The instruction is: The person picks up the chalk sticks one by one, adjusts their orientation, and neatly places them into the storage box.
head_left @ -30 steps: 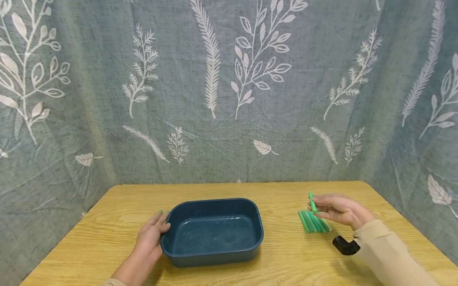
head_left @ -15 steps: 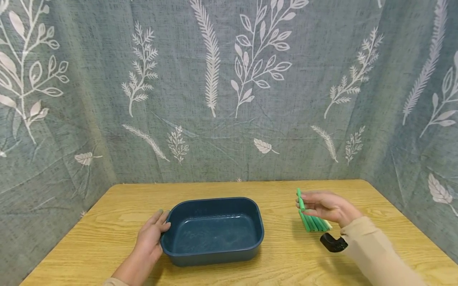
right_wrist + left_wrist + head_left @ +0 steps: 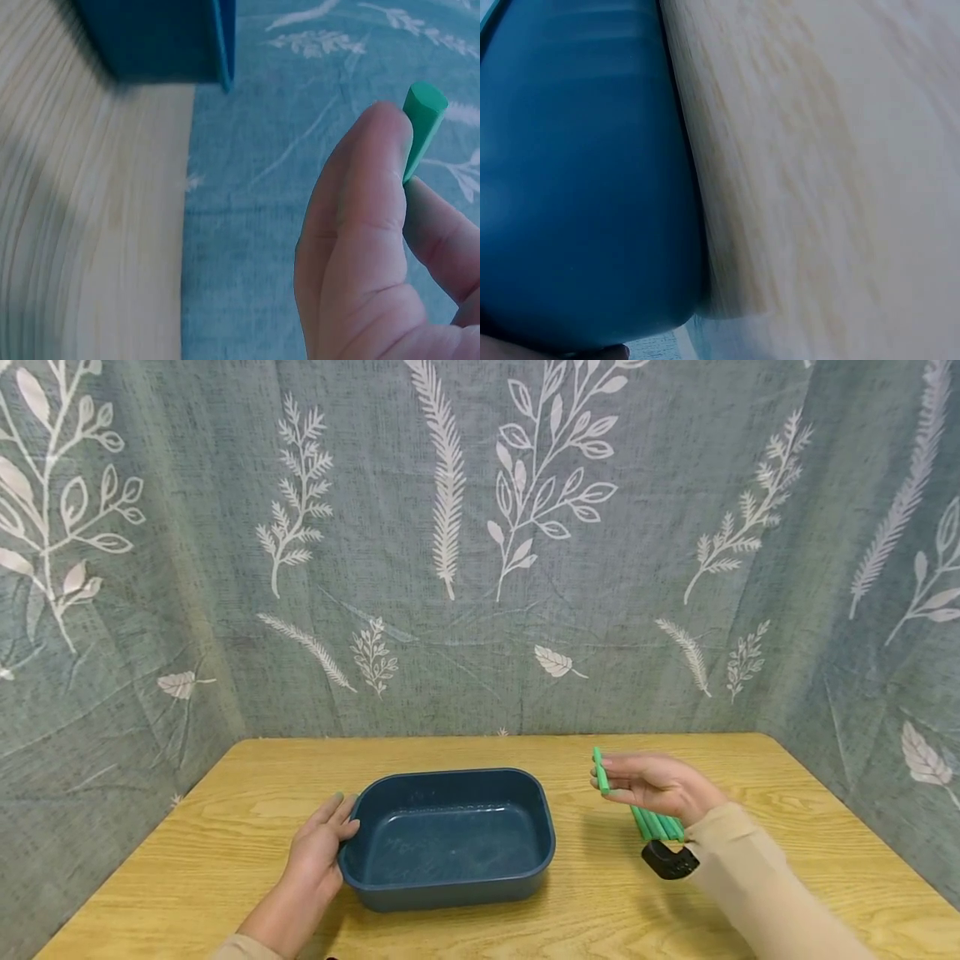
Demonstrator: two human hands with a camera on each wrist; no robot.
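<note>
My left hand [image 3: 317,847] grips the left end of a dark blue rectangular basin [image 3: 457,896], thumb at the rim and fingers along the outside. In the left wrist view the basin's wall [image 3: 592,187] fills the left side, with a bit of a finger [image 3: 555,351] at the bottom edge. My right hand [image 3: 654,781] pinches one short green stick [image 3: 602,772] above the table, right of the basin. The stick is round with a flat end, held between thumb and fingertips, as the right wrist view shows. Nothing lies inside the basin.
Several green sticks [image 3: 660,825] lie side by side on the wooden table [image 3: 225,827], partly hidden behind the right hand and sleeve. A black wrist camera [image 3: 670,861] juts from the right sleeve. Patterned blue-grey cloth [image 3: 480,677] hangs behind the table and at both sides.
My right hand has moved left with the green stick, from over the row of sticks toward the basin. The left hand stays at the basin's left end.
</note>
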